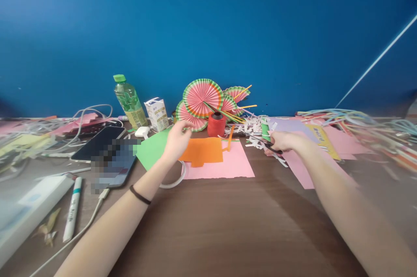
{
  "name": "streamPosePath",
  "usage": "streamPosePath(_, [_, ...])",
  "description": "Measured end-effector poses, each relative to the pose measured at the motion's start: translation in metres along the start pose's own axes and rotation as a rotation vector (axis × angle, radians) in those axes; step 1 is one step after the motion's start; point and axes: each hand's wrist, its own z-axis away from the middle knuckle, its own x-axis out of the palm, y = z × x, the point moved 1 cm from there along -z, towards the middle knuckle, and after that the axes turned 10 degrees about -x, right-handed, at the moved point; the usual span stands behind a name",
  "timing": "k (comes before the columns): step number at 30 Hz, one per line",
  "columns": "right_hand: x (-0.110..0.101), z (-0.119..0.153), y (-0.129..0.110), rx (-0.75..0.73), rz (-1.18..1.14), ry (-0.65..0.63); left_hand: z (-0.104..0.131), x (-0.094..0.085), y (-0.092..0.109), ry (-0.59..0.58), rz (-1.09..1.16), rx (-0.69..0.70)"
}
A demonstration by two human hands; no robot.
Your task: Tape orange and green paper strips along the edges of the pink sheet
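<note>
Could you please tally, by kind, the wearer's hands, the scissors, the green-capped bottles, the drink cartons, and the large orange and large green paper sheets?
Left hand and right hand: 2
Scissors: 1
Green-capped bottle: 1
Drink carton: 1
Large orange sheet: 1
Large green sheet: 1
Total: 7

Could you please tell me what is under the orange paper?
A pink sheet lies under the orange paper, showing below it and to its right. Whatever the paper covers cannot be seen, and the left hand hides part of its left side.
</note>
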Motion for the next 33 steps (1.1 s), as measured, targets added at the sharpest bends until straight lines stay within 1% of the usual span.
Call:
streamPosePath(1, [0.001,0.000,0.000,0.011,-0.005,-0.008,0.003,0.003,0.002,-0.141,-0.079,0.017])
streamPosePath(2, [0.001,-0.001,0.001,0.021,-0.005,-0.017,0.006,0.006,0.003,-0.255,-0.165,0.033])
streamPosePath(4, [0.003,-0.002,0.003,0.035,-0.008,-0.033,0.011,0.010,0.001,-0.410,-0.327,0.064])
streamPosePath(6, [0.005,-0.004,0.006,0.022,-0.040,-0.048,0.015,0.013,-0.004,-0.508,-0.440,0.084])
streamPosePath(9, [0.007,-0.005,0.010,0.000,-0.100,-0.063,0.016,0.012,-0.011,-0.587,-0.540,0.068])
streamPosePath(11, [0.007,-0.005,0.012,-0.007,-0.110,-0.054,0.013,0.008,-0.014,-0.574,-0.594,0.013])
streamPosePath(13, [0.007,-0.004,0.013,-0.006,-0.114,-0.048,0.010,0.003,-0.015,-0.525,-0.620,-0.036])
streamPosePath(15, [0.006,-0.004,0.012,-0.003,-0.123,-0.060,0.006,-0.002,-0.016,-0.483,-0.629,-0.065])
streamPosePath(19, [0.003,0.000,0.007,0.010,-0.135,-0.096,0.000,-0.007,-0.021,-0.446,-0.635,-0.114])
streamPosePath(21, [0.000,0.004,0.003,0.023,-0.134,-0.101,-0.002,-0.007,-0.022,-0.414,-0.655,-0.093])
streamPosePath(23, [-0.002,0.008,0.000,0.031,-0.114,-0.084,-0.002,-0.009,-0.020,-0.372,-0.698,-0.034])
streamPosePath(25, [-0.004,0.010,-0.003,0.038,-0.064,-0.059,-0.004,-0.014,-0.016,-0.325,-0.739,0.010])
streamPosePath(26, [-0.005,0.011,-0.005,0.041,-0.031,-0.050,-0.006,-0.019,-0.014,-0.299,-0.754,0.015])
streamPosePath(29, [-0.006,0.011,-0.009,0.035,0.042,0.006,-0.015,-0.041,-0.010,-0.212,-0.821,-0.058])
streamPosePath(31, [-0.005,0.010,-0.011,0.027,0.038,0.051,-0.022,-0.057,-0.010,-0.179,-0.876,-0.156])
streamPosePath(33, [-0.004,0.009,-0.013,0.017,0.000,0.076,-0.028,-0.072,-0.011,-0.137,-0.837,-0.188])
